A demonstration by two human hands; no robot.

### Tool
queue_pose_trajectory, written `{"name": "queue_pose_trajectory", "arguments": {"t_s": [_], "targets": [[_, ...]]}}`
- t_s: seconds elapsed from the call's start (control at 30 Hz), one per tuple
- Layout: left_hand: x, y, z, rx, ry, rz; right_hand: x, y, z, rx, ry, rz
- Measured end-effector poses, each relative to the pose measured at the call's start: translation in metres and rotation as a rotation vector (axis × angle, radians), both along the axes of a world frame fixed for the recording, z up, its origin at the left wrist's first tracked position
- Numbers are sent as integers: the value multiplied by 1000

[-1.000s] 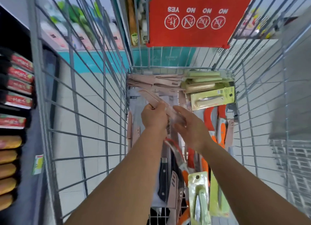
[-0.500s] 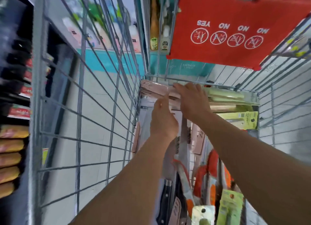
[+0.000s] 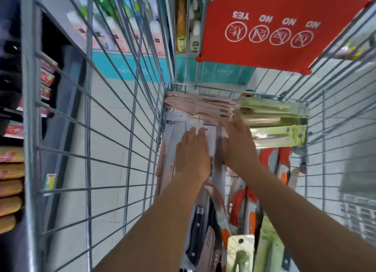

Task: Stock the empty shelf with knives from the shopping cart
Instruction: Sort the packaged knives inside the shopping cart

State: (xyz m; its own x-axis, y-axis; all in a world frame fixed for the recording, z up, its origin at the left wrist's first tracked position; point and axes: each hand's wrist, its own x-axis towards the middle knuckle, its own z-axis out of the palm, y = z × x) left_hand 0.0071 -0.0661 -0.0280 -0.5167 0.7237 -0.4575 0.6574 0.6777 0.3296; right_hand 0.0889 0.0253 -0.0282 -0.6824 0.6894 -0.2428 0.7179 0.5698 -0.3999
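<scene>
Both hands reach into the wire shopping cart [image 3: 130, 129] at frame centre: the left hand [image 3: 192, 155] lies flat with fingers straight on a white knife package [image 3: 179, 125], the right hand [image 3: 238, 147] (blurred) spreads beside it. At the cart's far end sit one stack of pink knives [image 3: 199, 104] and one of green knife packs [image 3: 272, 113], individual counts unclear.

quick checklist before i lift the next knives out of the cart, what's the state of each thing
1. Left hand free to grasp: ok, fingers lie flat on a white knife card, nothing held.
2. Right hand free: ok, fingers extended toward the stack of pink knives; contact is blurred.
3. Firm grip on any pack: not ok, neither hand is curled round one.
4. Pink knives reachable: ok, stacked at the cart's far end beside the green knife packs.
5. Blades covered: cannot tell, too blurred.
6. Path up out of the shopping cart: ok, nothing above the hands.
</scene>
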Motion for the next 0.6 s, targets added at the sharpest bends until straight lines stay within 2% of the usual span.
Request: {"name": "queue_pose_trajectory", "arguments": {"t_s": [0.1,0.2,0.33,0.47,0.6], "targets": [[19,-26,4,-23,76,63,32,-36,-9,-87,-92,-133],[36,-51,11,-132,8,181,54,-67,-16,-136,-199,-247],[46,-78,12,-203,-61,319,66,-88,-12,-209,-215,-315],[51,-93,7,-172,-41,307,64,-94,-3,-306,-94,-388],[51,-98,8,-48,20,361,59,-88,-8,-263,-166,-451]]}}
